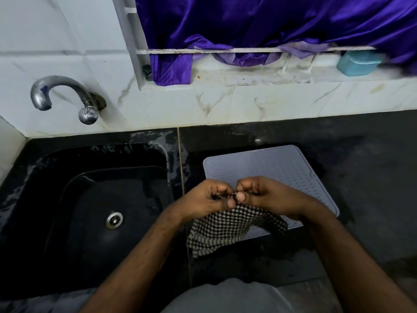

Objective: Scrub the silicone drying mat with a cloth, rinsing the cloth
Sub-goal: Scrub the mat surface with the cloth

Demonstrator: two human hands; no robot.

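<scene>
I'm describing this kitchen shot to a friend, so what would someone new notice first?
First, both hands, left hand and right hand, pinching a black-and-white checked cloth over the near edge of the grey drying mat. Then the shiny purple curtain across the window above, and the black sink to the left under a curved metal tap.

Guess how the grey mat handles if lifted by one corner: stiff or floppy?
Probably floppy: the mat looks thin and lies flat on the counter, so it would likely droop. Possibly slippery too, since the sink rim beside it looks wet. Its dotted texture may help the grip.
</scene>
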